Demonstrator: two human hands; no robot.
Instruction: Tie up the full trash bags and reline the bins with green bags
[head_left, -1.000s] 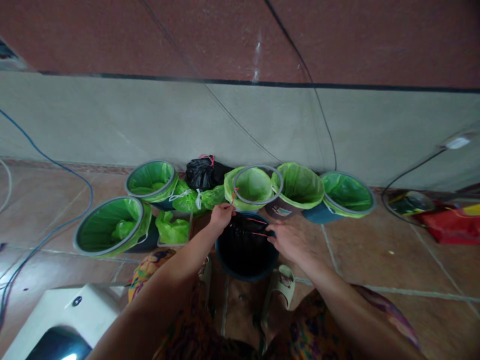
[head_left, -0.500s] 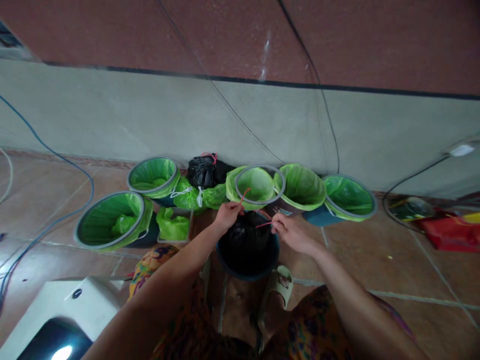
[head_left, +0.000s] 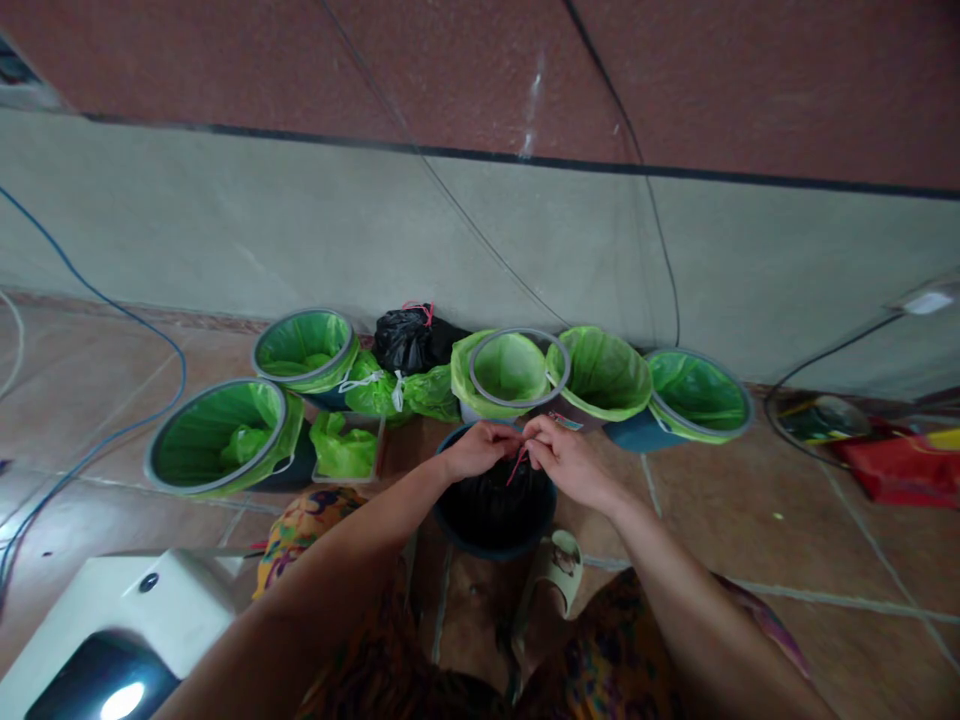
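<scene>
A black garbage bag sits inside a dark blue trash can on the floor between my feet. Above it, my left hand and my right hand meet, fingertips pinched together on the bag's red drawstring. A short end of the string hangs below the fingers; the rest of it is hidden by the hands. Just behind the hands stands a trash can with a light green liner and a grey ring on top.
Several green-lined bins line the wall, including one bin at left and another at right. A tied black bag and knotted green bags lie among them. A white stool-like object stands lower left; a blue cable crosses the floor.
My hands have come together over the can; before, they were apart, each pulling a red drawstring end. The bag's top now sits lower, beneath the hands.
</scene>
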